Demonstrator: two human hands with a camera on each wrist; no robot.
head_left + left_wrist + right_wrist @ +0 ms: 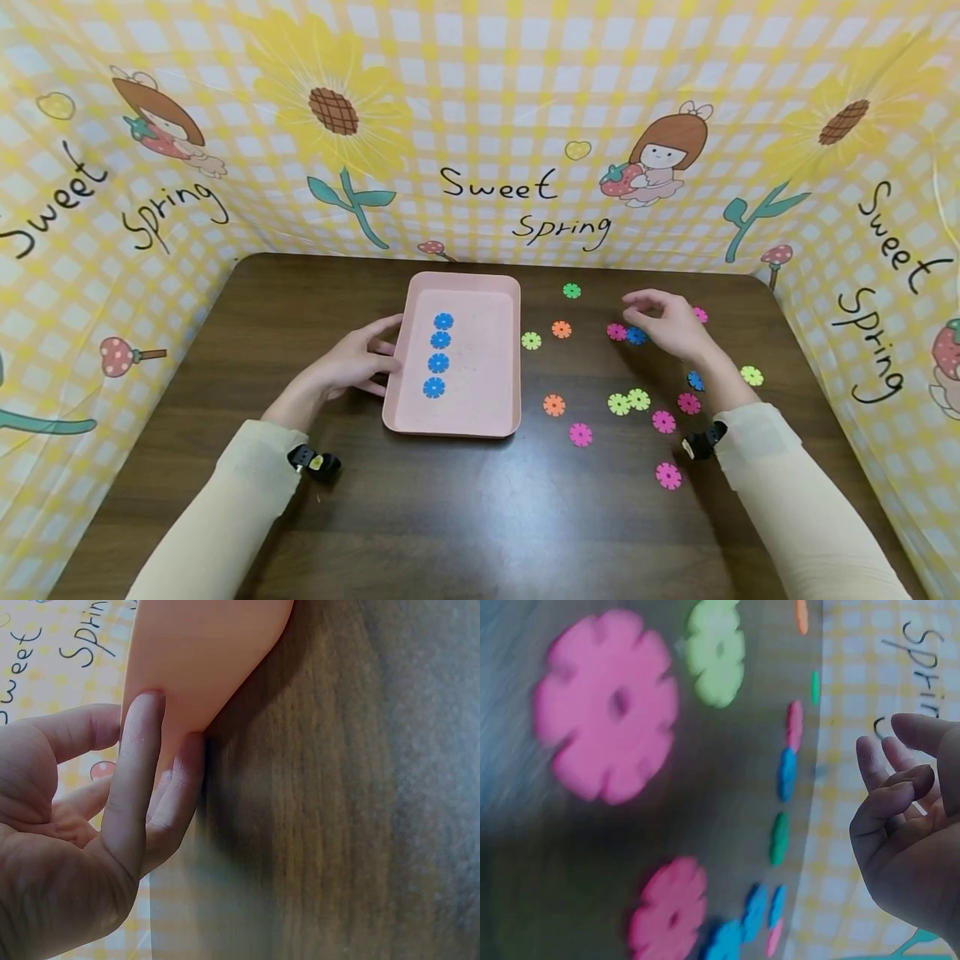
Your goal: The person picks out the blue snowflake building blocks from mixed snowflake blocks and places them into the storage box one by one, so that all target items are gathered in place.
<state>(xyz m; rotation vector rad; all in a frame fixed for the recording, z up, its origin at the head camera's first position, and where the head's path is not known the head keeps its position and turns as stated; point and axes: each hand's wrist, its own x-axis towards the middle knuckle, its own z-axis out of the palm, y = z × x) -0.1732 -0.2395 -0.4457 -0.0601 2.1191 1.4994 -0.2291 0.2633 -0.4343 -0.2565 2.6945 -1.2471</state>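
Note:
A pink tray (498,350) lies on the table, with several blue notched discs (438,362) in a column on its left half. My left hand (358,358) rests against the tray's left side. Its fingertips touch the outer wall (202,660) in the left wrist view. My right hand (667,321) hovers over the right part of the table, fingers loosely bent and nothing visible between them. A blue disc (636,335) and a pink disc (617,332) lie side by side nearest to it. The right wrist view shows the raised hand (915,817) beyond several discs.
Right of the tray lie several loose discs: orange (554,406), green (572,291), yellow-green (618,404) and pink (668,476). Another blue disc (696,381) lies beside the right wrist. A yellow checked cloth (480,125) hangs around the table's back and sides.

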